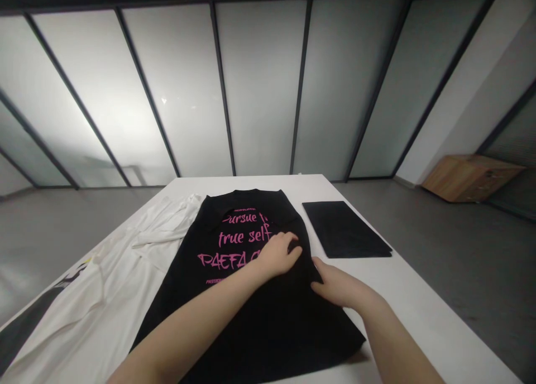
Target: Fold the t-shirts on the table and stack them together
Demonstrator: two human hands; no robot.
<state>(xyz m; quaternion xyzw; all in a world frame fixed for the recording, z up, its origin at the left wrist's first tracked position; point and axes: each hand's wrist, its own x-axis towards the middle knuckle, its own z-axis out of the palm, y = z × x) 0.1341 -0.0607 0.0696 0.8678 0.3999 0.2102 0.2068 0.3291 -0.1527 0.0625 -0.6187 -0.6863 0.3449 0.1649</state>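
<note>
A black T-shirt (pixel 251 328) with pink lettering lies spread on the white table, its sleeves folded in over the front. My left hand (pixel 280 254) rests on the shirt's right half, thumb and fingers apart, and covers part of the print. At the shirt's right edge is my right hand (pixel 339 283); its thumb and index finger are apart and touch the fabric. Whether its other fingers are under the cloth I cannot see. Right of the shirt sits a flat, folded black garment (pixel 345 230).
White garments (pixel 125 272) lie loosely along the left of the table (pixel 419 311), with a dark printed cloth (pixel 33 322) at the far left edge. Frosted glass panels (pixel 262 88) stand behind the table. A wooden cabinet (pixel 464 177) is on the floor at right.
</note>
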